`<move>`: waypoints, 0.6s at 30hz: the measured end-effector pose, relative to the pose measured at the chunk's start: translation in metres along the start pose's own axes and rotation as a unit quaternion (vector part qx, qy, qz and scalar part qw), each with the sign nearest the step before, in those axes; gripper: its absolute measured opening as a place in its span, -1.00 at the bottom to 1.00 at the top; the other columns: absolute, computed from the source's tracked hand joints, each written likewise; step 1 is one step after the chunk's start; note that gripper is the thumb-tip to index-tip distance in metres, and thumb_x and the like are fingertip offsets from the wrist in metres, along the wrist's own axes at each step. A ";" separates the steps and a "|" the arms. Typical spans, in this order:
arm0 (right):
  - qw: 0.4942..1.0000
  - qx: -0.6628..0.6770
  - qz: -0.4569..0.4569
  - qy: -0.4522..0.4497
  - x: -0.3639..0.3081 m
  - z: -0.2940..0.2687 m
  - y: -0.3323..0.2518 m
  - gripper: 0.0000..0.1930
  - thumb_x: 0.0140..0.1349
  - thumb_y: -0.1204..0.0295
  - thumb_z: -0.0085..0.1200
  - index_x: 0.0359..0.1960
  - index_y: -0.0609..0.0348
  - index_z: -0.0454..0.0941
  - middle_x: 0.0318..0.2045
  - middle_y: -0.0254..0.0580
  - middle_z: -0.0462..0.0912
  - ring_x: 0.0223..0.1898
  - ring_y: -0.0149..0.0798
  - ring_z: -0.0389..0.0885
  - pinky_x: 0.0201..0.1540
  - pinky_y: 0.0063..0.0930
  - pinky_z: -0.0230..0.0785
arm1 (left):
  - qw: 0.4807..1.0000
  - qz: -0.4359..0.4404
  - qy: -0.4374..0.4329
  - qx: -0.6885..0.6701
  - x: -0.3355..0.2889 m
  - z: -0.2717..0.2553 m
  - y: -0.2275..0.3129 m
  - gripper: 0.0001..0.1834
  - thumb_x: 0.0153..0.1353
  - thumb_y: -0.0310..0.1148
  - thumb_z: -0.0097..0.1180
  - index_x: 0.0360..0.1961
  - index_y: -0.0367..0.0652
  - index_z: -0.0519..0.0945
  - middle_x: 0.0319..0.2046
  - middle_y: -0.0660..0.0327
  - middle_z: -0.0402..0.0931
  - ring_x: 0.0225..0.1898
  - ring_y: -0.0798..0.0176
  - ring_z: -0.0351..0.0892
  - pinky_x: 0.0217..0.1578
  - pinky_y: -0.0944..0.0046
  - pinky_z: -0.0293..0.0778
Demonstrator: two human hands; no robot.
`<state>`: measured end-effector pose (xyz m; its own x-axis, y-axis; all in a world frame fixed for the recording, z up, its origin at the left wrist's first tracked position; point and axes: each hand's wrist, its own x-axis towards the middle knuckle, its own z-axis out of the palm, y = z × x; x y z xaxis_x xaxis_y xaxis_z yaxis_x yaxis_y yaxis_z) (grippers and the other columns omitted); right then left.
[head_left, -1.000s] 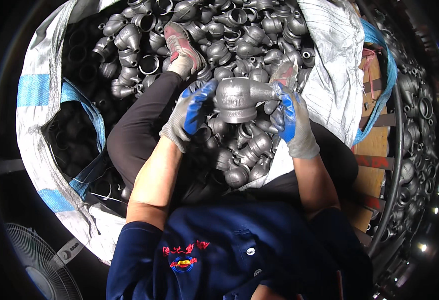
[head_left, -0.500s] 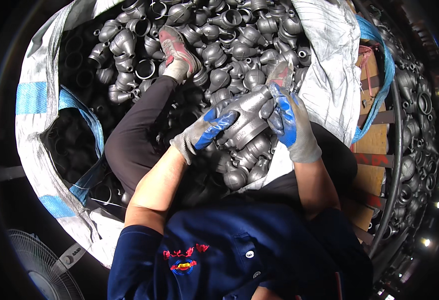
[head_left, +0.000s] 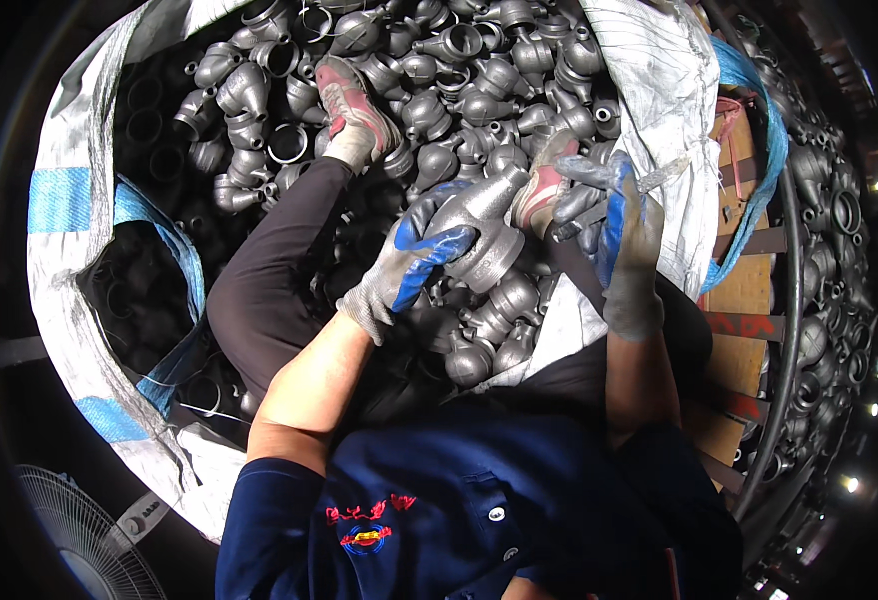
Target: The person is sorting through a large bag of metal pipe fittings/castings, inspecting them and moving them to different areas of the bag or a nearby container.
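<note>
The grey cast-metal pipe fitting with a flared end (head_left: 481, 238) is partly covered by the fingers (head_left: 437, 243) of the left hand in a grey-and-blue work glove (head_left: 406, 268). The pile of grey metal fittings (head_left: 439, 70) runs off the top edge and sinks into shadow inside the white woven bulk bag (head_left: 64, 190). The round wire-guard fan (head_left: 79, 535) is cut off at the bottom-left corner.

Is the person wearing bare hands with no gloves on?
No, both the left hand and the right hand wear grey gloves with blue on the fingers, and the left one grips a grey metal pipe fitting.
</note>
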<state>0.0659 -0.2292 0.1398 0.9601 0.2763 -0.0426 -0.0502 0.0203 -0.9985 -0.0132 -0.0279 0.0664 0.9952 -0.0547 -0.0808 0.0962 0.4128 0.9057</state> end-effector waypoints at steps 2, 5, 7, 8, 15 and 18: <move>1.000 0.023 -0.008 0.012 -0.005 0.011 0.001 -0.66 0.33 0.29 -0.13 -0.22 0.36 0.56 -0.58 -0.25 0.57 -0.65 -0.55 0.43 -0.59 -0.73 0.23 | 1.000 -0.001 -0.002 -0.013 0.000 0.001 -0.001 -0.27 0.05 -0.06 0.20 0.17 -0.24 0.30 0.07 0.19 0.36 0.11 0.29 0.31 0.15 0.24 0.20; 0.998 0.041 -0.031 0.025 -0.007 0.021 0.009 -0.80 0.21 0.47 0.07 -0.19 0.34 0.56 -0.55 -0.28 0.59 -0.62 -0.59 0.45 -0.59 -0.76 0.24 | 1.000 -0.008 -0.003 -0.016 0.001 0.004 0.002 -0.29 0.07 -0.09 0.20 0.17 -0.24 0.30 0.07 0.19 0.36 0.11 0.30 0.31 0.14 0.25 0.21; 0.993 0.050 -0.104 0.037 -0.007 0.032 0.011 -0.75 0.14 0.61 0.10 -0.12 0.33 0.52 -0.38 -0.21 0.62 -0.46 -0.56 0.53 -0.44 -0.75 0.36 | 1.000 -0.014 0.001 -0.006 0.000 0.003 0.001 -0.30 0.08 -0.10 0.19 0.17 -0.24 0.30 0.07 0.18 0.36 0.11 0.30 0.31 0.14 0.25 0.21; 0.995 0.031 -0.095 -0.009 -0.007 0.028 0.014 -0.70 0.12 0.67 0.09 -0.07 0.32 0.49 -0.23 -0.18 0.61 -0.30 -0.52 0.56 -0.28 -0.68 0.43 | 1.000 -0.016 0.002 -0.013 0.000 0.002 -0.001 -0.32 0.09 -0.12 0.18 0.17 -0.25 0.30 0.07 0.19 0.36 0.11 0.30 0.31 0.14 0.25 0.21; 0.914 -0.232 -0.325 -0.073 0.001 0.024 0.022 -0.74 0.12 0.68 0.08 -0.12 0.30 0.49 -0.18 -0.16 0.61 -0.24 -0.42 0.60 -0.21 -0.57 0.49 | 0.999 -0.019 -0.015 -0.044 0.001 0.003 -0.003 -0.39 0.16 -0.16 0.11 0.17 -0.24 0.31 0.05 0.20 0.39 0.08 0.32 0.35 0.12 0.27 0.24; 0.853 -0.330 -0.400 -0.054 0.008 0.016 0.019 -0.76 0.14 0.70 0.03 -0.13 0.33 0.48 -0.21 -0.14 0.61 -0.31 -0.46 0.58 -0.27 -0.60 0.48 | 0.991 -0.062 -0.021 -0.119 -0.003 0.005 0.004 -0.41 0.19 -0.16 0.07 0.19 -0.24 0.29 0.05 0.18 0.40 0.07 0.30 0.38 0.11 0.27 0.27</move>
<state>0.0677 -0.2113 0.1208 0.5822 0.5150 0.6291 0.8092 -0.2925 -0.5095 -0.0157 -0.0305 0.0724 0.9746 -0.1544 -0.1625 0.2232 0.6032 0.7657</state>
